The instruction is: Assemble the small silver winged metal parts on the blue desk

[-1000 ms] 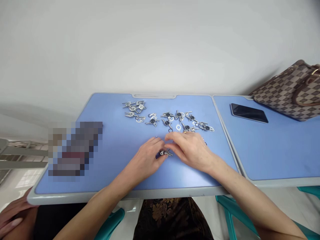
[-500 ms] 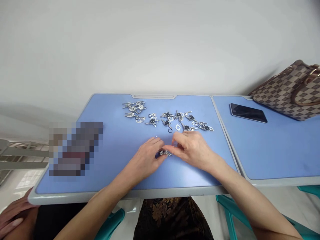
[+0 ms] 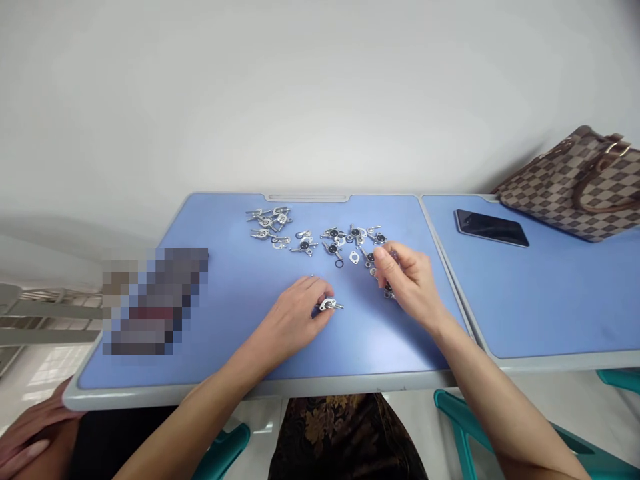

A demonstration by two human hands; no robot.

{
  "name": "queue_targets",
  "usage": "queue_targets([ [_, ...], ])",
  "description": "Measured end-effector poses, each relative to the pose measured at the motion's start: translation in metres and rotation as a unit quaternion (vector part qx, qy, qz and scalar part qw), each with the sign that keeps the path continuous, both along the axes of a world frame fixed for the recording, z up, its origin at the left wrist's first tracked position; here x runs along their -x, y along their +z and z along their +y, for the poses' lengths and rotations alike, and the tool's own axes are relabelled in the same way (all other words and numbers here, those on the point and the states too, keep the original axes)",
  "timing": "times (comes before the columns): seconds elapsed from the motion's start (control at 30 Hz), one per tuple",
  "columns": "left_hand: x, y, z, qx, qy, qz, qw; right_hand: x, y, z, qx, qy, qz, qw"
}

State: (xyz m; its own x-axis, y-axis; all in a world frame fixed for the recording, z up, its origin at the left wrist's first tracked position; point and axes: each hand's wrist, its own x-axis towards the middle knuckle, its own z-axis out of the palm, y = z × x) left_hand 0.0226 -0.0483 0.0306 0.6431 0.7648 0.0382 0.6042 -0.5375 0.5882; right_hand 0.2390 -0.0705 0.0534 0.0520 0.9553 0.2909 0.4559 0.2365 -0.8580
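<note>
My left hand (image 3: 295,310) is closed around a small metal fitting (image 3: 329,305) with an oval flange plate and a short rod pointing right, low over the blue table. To the right, my right hand (image 3: 413,280) is raised with curled fingers and thumb near the index finger; what it pinches, if anything, is hidden. Just below its fingers shows another small dark-and-metal part (image 3: 389,290); I cannot tell whether it is held or lying. Several fittings with round black centres (image 3: 305,246) lie beyond my hands, with a loose oval plate (image 3: 354,257) and a black ring (image 3: 339,264) among them.
A pile of metal fittings (image 3: 273,218) lies at the back left of the blue table (image 3: 225,280). On the adjoining table are a phone (image 3: 492,227) and a checked handbag (image 3: 565,183). A blurred-out object is at left. Another person's hand (image 3: 30,433) rests at lower left.
My right hand has moved right and slightly up, away from the fitting in my left hand. The fitting's flange plate now shows more clearly. My left hand has stayed nearly still.
</note>
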Motion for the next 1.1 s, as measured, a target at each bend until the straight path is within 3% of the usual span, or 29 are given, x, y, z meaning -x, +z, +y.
queue_targets([
  [0.13,0.000,-0.007,0.001,-0.014,0.030,0.009,0.999,0.002,-0.001,-0.002,0.047,0.042,-0.082,0.995],
  [0.23,0.001,-0.008,0.002,-0.014,0.044,0.020,0.999,0.007,0.001,-0.005,0.114,0.103,-0.179,0.972],
  [0.37,0.009,0.000,0.002,0.057,0.029,0.008,0.998,0.008,0.005,-0.010,0.184,0.177,-0.282,0.925],
  [0.5,0.018,0.012,0.001,0.107,0.018,0.007,0.994,0.009,0.001,-0.014,0.195,0.233,-0.281,0.910],
  [0.7,0.020,0.024,0.000,0.180,-0.025,-0.007,0.983,0.021,-0.014,-0.006,0.150,0.140,-0.396,0.895],
  [0.83,0.019,0.023,0.001,0.214,-0.040,-0.002,0.976,0.029,-0.021,0.000,0.151,0.092,-0.436,0.882],
  [1.0,0.016,0.016,0.004,0.068,0.009,0.026,0.997,0.025,-0.022,0.002,0.126,0.071,-0.388,0.910],
  [1.1,0.012,0.015,0.004,0.003,-0.020,-0.014,1.000,0.015,-0.013,0.000,0.124,0.056,-0.323,0.936],
])
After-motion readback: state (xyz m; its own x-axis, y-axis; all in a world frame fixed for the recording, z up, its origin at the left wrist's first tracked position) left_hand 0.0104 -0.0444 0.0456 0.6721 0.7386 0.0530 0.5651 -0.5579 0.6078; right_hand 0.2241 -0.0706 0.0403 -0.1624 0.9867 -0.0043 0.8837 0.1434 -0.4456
